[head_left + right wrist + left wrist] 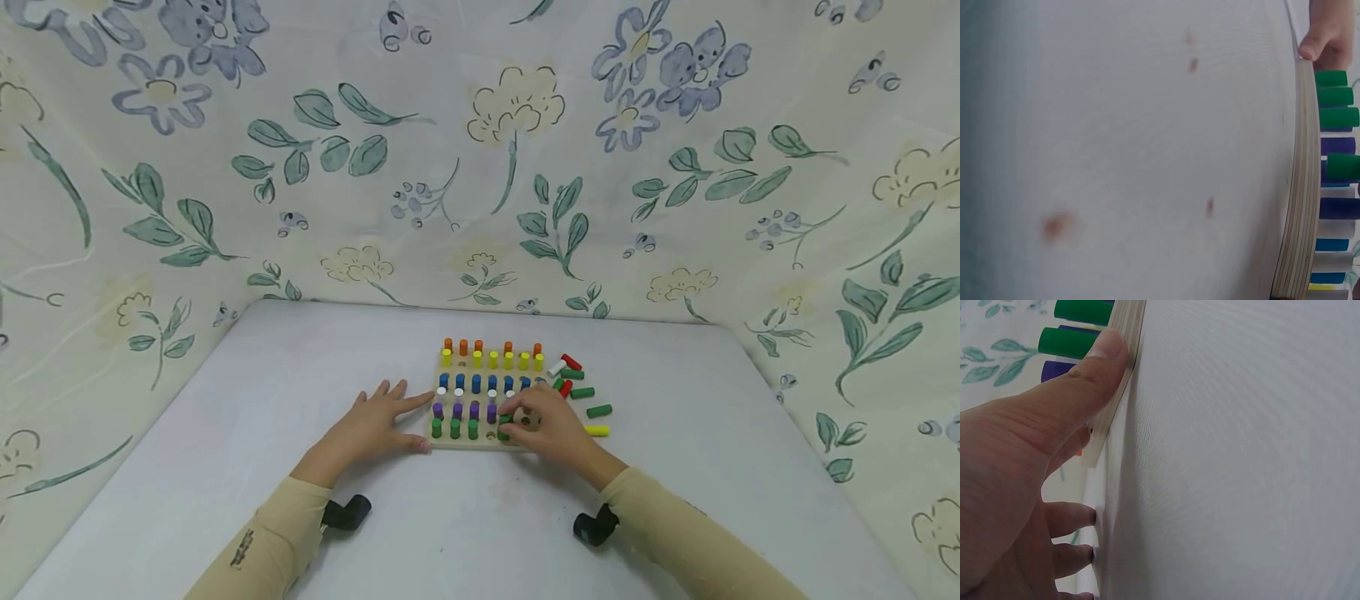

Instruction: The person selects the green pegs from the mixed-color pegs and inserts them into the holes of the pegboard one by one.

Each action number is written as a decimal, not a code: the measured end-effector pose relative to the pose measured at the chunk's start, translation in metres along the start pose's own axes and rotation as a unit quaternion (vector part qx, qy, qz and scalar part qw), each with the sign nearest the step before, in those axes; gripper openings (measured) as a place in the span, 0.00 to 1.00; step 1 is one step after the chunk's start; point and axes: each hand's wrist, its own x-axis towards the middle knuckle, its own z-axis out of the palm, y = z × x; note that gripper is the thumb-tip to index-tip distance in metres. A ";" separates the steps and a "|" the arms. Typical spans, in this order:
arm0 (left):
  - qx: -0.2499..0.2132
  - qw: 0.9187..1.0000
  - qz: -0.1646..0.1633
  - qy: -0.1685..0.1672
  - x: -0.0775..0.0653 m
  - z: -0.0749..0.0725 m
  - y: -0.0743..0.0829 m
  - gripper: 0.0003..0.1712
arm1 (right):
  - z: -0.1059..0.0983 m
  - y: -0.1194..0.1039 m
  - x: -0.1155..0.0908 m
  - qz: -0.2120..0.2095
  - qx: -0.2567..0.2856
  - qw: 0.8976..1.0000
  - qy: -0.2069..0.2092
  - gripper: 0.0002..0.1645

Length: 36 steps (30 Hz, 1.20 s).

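Note:
A wooden pegboard (465, 446) holds rows of orange, yellow, blue, white, purple and green pegs. My left hand (375, 423) lies at its left side with fingers spread; in the left wrist view the thumb (1107, 347) touches the board's edge beside the green pegs. My right hand (555, 425) pinches a green peg (505, 428) between thumb and fingers over the front row. From the right wrist view, that green peg (1343, 166) looks slightly raised off the board. An uncovered hole (491, 435) lies just left of it. The right hand hides part of the board's right side.
Loose pegs lie right of the board: green (599, 411), red (572, 362), white (557, 367) and a yellow one (597, 431). All rest on a white table (337, 350) with a floral cloth (450, 167) behind it.

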 end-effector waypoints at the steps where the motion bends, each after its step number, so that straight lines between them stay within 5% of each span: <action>1: 0.000 1.000 0.000 0.000 0.000 0.000 0.000 0.51 | 0.001 0.000 0.000 0.001 -0.002 1.000 0.000 0.11; 21: 0.004 1.000 0.000 -0.001 -0.002 -0.001 0.002 0.49 | 0.005 -0.010 0.005 0.028 -0.004 0.999 -0.029 0.12; 36: -0.002 1.000 0.001 -0.002 -0.001 -0.001 0.001 0.50 | 0.006 -0.010 0.004 -0.010 -0.032 0.999 -0.043 0.12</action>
